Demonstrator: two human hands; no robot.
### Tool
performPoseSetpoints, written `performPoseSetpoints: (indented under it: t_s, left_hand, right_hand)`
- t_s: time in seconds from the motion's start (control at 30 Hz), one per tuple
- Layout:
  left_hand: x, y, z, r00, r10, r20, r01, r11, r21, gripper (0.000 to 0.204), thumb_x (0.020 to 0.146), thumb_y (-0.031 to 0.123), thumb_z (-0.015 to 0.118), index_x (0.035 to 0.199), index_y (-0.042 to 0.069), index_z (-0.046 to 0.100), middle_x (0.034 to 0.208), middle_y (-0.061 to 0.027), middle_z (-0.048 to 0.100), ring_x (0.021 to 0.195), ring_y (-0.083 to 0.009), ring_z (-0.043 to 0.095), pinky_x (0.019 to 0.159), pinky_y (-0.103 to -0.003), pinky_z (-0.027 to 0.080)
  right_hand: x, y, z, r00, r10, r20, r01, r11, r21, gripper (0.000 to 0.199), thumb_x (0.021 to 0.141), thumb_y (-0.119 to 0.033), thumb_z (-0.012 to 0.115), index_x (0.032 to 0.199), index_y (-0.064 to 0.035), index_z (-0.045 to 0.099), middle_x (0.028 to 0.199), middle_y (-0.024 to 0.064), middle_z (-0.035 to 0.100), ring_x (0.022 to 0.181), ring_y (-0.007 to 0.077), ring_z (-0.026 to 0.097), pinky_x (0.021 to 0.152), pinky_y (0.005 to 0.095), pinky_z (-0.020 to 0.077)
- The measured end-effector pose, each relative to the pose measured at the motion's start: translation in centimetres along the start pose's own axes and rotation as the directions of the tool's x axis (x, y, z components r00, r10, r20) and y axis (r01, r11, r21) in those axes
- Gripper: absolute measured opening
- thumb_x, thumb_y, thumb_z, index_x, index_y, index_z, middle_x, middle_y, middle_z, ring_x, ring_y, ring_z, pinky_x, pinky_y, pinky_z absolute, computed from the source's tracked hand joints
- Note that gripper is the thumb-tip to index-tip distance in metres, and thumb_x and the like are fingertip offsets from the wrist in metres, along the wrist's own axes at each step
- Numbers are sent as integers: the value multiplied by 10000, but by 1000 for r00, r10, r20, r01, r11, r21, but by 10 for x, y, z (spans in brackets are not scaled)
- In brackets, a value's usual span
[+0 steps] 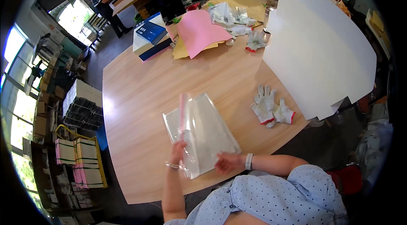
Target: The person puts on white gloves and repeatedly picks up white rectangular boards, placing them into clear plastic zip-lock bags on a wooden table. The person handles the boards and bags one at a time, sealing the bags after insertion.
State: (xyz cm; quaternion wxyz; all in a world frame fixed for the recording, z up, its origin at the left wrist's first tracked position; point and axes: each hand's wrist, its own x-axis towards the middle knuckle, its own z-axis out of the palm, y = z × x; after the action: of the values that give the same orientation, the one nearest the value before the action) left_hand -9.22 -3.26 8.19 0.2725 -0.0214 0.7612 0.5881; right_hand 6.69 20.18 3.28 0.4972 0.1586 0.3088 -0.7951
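Hands at near desk [140,97] edge: left hand [178,150] pinched shut on clear plastic bag [203,134] w/ pink strip, lifting its side edge; right hand [229,162] lay flat, open, pressing bag's lower corner down. White work gloves [271,107] lay apart, right of bag.

1. Clear plastic bag [202,134]: a flat, transparent sleeve with a glossy, lightly creased surface, holding pale sheet material inside.
2. Pink strip [182,112]: a narrow pink band runs along the bag's left edge, from the far end toward the near end.
3. Pose: the bag lies tilted, its near end raised off the wooden table [140,93], its far end toward the table's middle.
4. Location: near table edge, close to the person.
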Motion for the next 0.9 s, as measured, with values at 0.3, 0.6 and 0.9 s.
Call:
performPoseSetpoints:
  t_s: [0.3, 0.6, 0.9]
  left_hand:
    - [-99, 171, -41, 919, 300, -254, -353, 914, -198, 188, 875, 181, 531, 752, 52, 588, 646, 8, 525, 551, -61, 463, 447, -209, 326]
    - [-171, 65, 26, 556, 587, -589, -513, 799, 312, 189, 935, 216, 431, 902, 78, 556, 806, -8, 497, 713, -107, 472, 615, -248, 408]
    - [-98, -79, 208, 990, -141, -1, 46, 330, -943, 270, 891, 140, 516, 1150, 63, 513, 1122, -84, 582, 1086, -242, 522, 953, -427, 405]
  right_hand:
    - [65, 29, 17, 931, -364, -7, 299, 752, 587, 691, 885, -564, 459, 1157, 71, 477, 1100, 146, 586, 1038, 282, 574, 949, 389, 440]
    - [-33, -186, 38, 419, -834, -359, 889, 458, -26, 295, 832, 11, 534, 1108, -24, 436, 905, 57, 555, 696, 117, 544, 581, 233, 474]
    - [-13, -227, -179, 501, -802, -325, 544, 584, -603, 484, 758, 29, 538, 1214, -22, 382, 629, 6, 446, 494, 78, 409, 416, 238, 310]
